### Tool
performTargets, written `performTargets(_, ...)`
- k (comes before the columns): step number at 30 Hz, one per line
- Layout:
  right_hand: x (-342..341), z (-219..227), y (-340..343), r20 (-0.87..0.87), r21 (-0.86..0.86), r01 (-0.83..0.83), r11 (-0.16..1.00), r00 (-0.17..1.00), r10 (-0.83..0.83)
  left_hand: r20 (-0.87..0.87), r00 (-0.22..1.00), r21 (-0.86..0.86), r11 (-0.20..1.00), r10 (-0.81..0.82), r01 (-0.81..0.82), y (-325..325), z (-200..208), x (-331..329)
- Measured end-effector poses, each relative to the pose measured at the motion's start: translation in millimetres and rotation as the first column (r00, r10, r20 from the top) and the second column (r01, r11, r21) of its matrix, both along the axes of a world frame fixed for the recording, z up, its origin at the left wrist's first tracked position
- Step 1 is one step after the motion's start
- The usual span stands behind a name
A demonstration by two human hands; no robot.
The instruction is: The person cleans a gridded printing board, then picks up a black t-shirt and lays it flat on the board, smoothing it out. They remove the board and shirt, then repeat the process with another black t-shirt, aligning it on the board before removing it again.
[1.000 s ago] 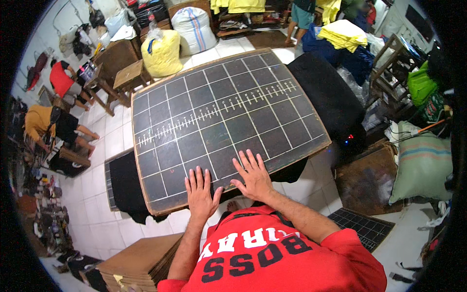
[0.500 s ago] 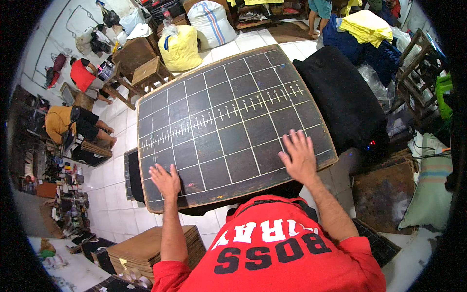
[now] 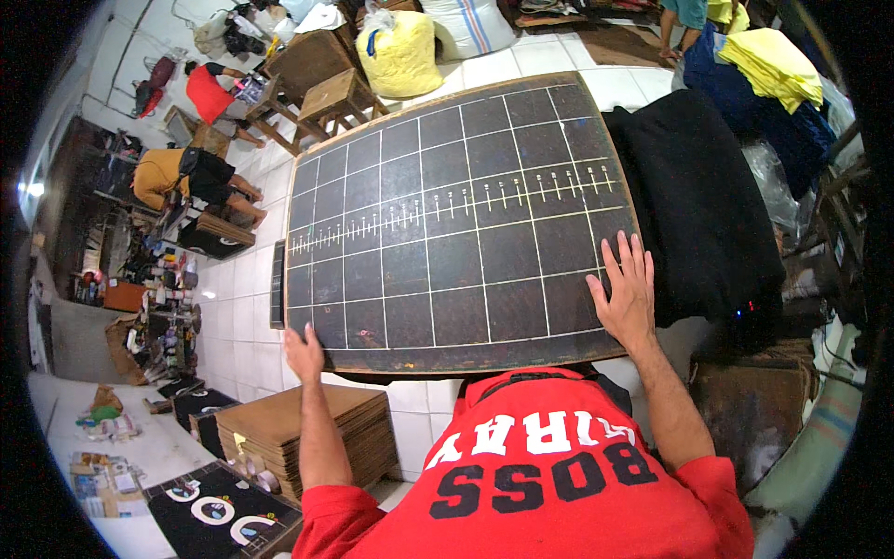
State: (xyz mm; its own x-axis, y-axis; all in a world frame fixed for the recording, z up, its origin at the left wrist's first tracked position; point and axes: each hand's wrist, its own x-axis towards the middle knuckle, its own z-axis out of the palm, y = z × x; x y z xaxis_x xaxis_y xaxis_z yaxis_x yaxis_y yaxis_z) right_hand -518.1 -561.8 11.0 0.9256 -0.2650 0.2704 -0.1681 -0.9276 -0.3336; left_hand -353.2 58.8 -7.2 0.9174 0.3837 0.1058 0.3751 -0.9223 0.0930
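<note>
I have the gridded dark board face up in the middle of my view, right in front of the wearer; whatever bears it is hidden underneath. The right hand lies palm down by the near right corner, fingers spread. The left hand is at the near left corner, but from here I can't fairly tell whether its fingers grip the edge or merely rest there. I judge the step in hand to be steadying or squaring the board, and any next move to call for even pressure from both sides.

Just beyond its right edge I see a black cloth bundle; toward the lower left, a stack of brown boards. Past the far edge stand a wooden stool and a yellow bag. Off left, a co-worker in an orange top bends over.
</note>
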Motion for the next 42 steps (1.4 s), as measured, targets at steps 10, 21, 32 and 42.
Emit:
performTargets(10,0,-3,0,0.029,-0.019,0.003,1.000,1.000,-0.003,-0.023,0.933,0.142,0.922,-0.360,0.360,-153,-27,-25)
performTargets(21,0,-2,-1,0.026,0.003,-0.005,1.000,1.000,0.005,0.150,0.732,-0.020,0.739,-0.664,0.674,-268,6,-32)
performTargets(32,1,-3,1,0.011,-0.025,-0.001,1.000,1.000,0.001,0.176,0.715,0.015,0.728,-0.677,0.686,-260,5,-27)
performTargets(42,3,3,3,0.032,-0.072,0.012,0.997,0.999,-0.009,0.215,0.721,-0.020,0.735,-0.659,0.677,-261,9,-27)
